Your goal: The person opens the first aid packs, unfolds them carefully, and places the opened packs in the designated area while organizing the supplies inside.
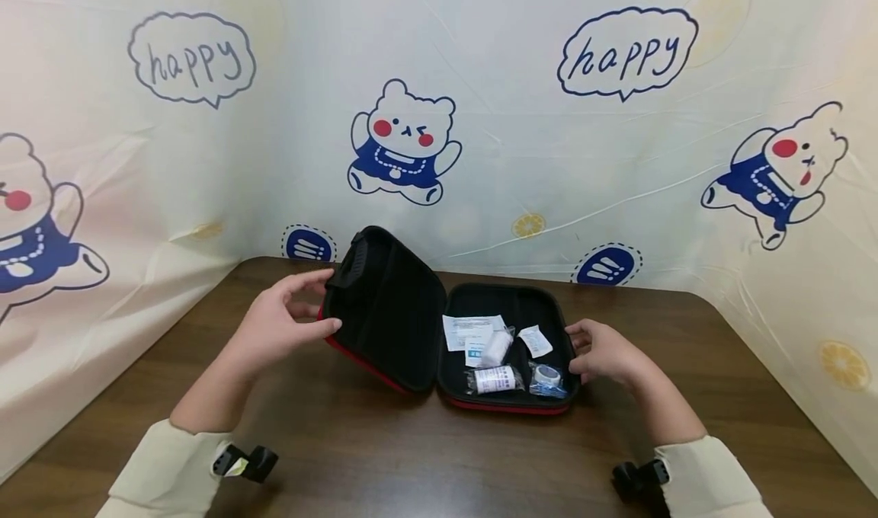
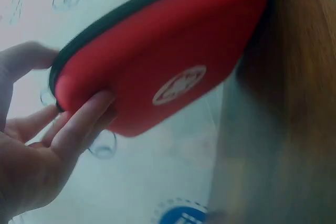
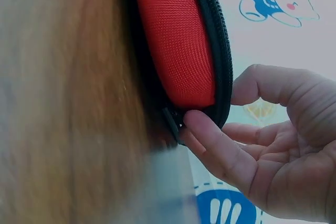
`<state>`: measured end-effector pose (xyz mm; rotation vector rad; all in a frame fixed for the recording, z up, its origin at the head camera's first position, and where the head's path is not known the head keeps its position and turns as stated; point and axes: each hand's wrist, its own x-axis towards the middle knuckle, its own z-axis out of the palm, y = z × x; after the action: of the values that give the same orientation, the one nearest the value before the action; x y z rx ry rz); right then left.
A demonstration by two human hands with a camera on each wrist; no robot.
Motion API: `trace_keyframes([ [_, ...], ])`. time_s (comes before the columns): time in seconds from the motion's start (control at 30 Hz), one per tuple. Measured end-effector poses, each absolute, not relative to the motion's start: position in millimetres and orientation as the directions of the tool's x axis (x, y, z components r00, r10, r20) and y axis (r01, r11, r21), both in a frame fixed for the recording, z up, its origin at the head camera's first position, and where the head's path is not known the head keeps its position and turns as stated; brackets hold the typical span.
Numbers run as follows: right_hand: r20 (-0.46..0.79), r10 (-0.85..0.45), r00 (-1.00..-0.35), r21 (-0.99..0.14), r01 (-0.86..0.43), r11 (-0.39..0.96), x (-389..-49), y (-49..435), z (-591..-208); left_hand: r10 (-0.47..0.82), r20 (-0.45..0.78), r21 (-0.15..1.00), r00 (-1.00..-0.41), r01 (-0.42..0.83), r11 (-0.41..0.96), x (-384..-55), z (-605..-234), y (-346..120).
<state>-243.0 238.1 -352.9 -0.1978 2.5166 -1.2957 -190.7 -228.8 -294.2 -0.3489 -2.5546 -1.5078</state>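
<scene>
We list one red-and-black zip case [image 2: 142,61], open, lying mid-table toward the far side. Its lid [image 1: 405,312], at left, stands tilted up, dark inside, red outside with a white oval emblem [image 2: 180,85]; its base [image 1: 511,406], at right, lies flat on the brown wooden table [image 1: 384,465]. Left hand [image 1: 277,324]: holding the lid by its left edge, thumb and fingers on opposite faces, the grip narrow. Right hand [image 1: 604,353]: holding the base by its right rim, thumb and fingers to either side, likewise narrow. Contents of the base, by our count: white printed papers [image 1: 473,327] at far left; a white wrapped bundle [image 1: 497,348] overlapping them; a labelled roll in clear wrap [image 1: 495,379] at near left; a small white packet [image 1: 535,341] at far right; a blue-and-white item in clear wrap [image 1: 546,378] at near right. Fine print we cannot read. Also recorded: two pale sleeves [image 1: 168,465], a small black camera [image 1: 257,463] at each wrist, and, behind, a pale cloth [image 1: 501,160] printed with bears.
</scene>
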Motion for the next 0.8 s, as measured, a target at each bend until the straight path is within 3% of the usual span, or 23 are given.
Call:
trace_keyframes([
  [0.13,-0.211,-0.248,-0.945,-0.800,0.021,0.600,-243.5,249.0,-351.5,0.192,0.124,0.897,-0.974,0.193,0.398,-196.4,-302.6,-239.8],
  [0.5,-0.213,-0.187,-0.959,-0.821,0.072,0.566,-244.9,269.0,-351.8,0.275,-0.040,0.939,-0.961,0.058,0.340,-213.2,-330.6,-258.3],
  [0.67,-0.226,-0.202,-0.953,-0.849,0.091,0.520,-247.0,271.3,-353.9,0.288,-0.116,0.928,-0.950,-0.001,0.372,-219.9,-342.6,-265.1],
  [0.8,-0.241,-0.219,-0.945,-0.866,0.108,0.489,-247.4,273.7,-355.5,0.277,-0.154,0.879,-0.949,-0.004,0.477,-223.6,-350.8,-267.4],
])
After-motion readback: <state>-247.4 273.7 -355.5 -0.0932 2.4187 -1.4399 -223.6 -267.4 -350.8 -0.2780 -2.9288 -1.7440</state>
